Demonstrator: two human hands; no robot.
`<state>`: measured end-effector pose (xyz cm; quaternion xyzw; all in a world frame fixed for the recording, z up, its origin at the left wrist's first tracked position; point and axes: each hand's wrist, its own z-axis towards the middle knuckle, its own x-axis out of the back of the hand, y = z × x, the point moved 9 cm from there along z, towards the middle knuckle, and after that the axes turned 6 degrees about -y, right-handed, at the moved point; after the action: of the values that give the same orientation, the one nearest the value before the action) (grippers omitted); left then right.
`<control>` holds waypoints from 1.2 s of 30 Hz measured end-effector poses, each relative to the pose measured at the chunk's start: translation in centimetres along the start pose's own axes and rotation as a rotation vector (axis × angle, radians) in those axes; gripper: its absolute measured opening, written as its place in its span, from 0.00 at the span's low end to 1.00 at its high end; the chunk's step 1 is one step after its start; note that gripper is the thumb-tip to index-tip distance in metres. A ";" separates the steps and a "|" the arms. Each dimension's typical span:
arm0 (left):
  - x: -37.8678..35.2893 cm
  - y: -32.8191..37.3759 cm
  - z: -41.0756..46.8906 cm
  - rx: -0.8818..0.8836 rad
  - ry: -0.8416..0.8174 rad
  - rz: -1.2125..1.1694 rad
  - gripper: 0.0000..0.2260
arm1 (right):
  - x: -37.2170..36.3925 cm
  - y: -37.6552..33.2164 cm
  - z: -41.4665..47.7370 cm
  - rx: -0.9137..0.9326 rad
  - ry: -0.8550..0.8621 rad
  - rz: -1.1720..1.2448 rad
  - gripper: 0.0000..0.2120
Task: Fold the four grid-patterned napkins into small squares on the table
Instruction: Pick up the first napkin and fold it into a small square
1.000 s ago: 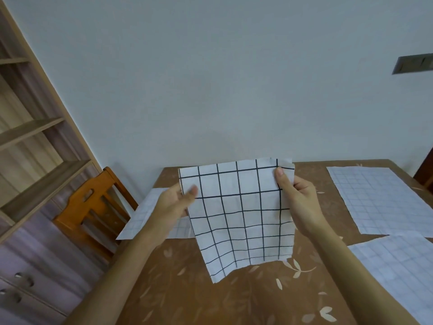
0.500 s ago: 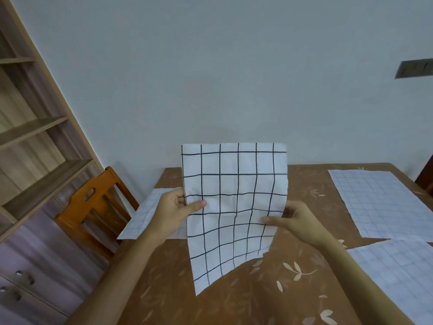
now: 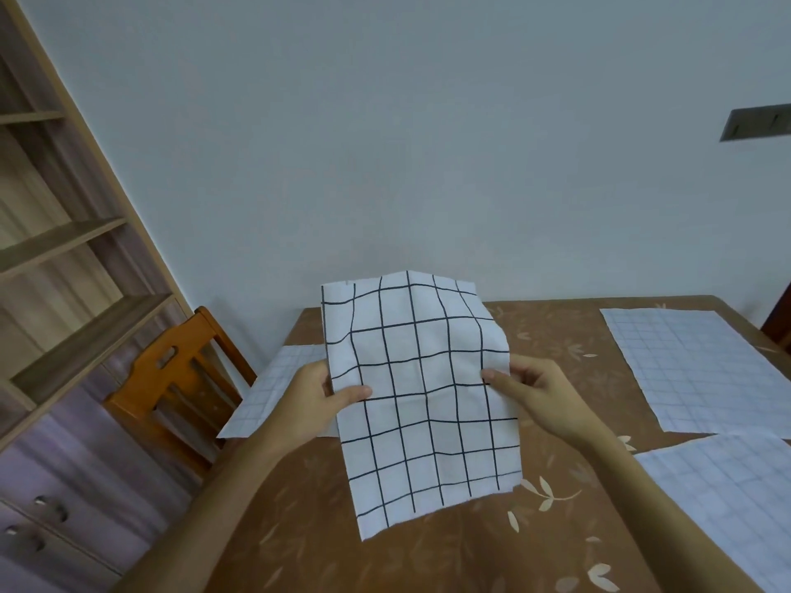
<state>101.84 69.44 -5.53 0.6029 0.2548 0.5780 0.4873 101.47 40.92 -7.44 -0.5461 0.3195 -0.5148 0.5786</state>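
Observation:
A white napkin with a bold black grid [image 3: 423, 404] hangs above the brown table [image 3: 471, 545], held upright and slightly bent at its top. My left hand [image 3: 319, 400] pinches its left edge about halfway down. My right hand [image 3: 530, 393] pinches its right edge at the same height. Three more napkins lie flat, pale side up with a faint grid: one at the far right [image 3: 693, 370], one at the near right [image 3: 732, 498], one at the left edge [image 3: 274, 391], partly hidden behind my left hand and overhanging the table.
An orange wooden chair [image 3: 171, 378] stands at the table's left side. Wooden shelves [image 3: 55, 250] with drawers below fill the left. A plain wall runs behind the table. A dark chair part [image 3: 779, 327] shows at the far right edge.
Both hands have slid from the napkin's top corners down to the middle of its side edges. The top half now stands above the hands and leans away.

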 end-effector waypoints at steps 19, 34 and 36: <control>2.4 2.0 -0.9 0.026 -0.025 -0.079 0.24 | 1.5 -0.5 0.2 -0.043 0.081 0.259 0.23; 1.2 3.1 -0.1 0.027 -0.089 0.291 0.27 | -0.9 -8.0 0.0 0.154 0.060 -0.009 0.14; 0.3 3.4 0.0 0.031 -0.143 0.422 0.16 | -1.4 -9.0 0.2 0.175 0.038 -0.051 0.20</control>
<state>101.01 68.36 -2.42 0.6899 0.0966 0.6189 0.3628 99.06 43.41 1.00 -0.4916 0.2704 -0.5653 0.6047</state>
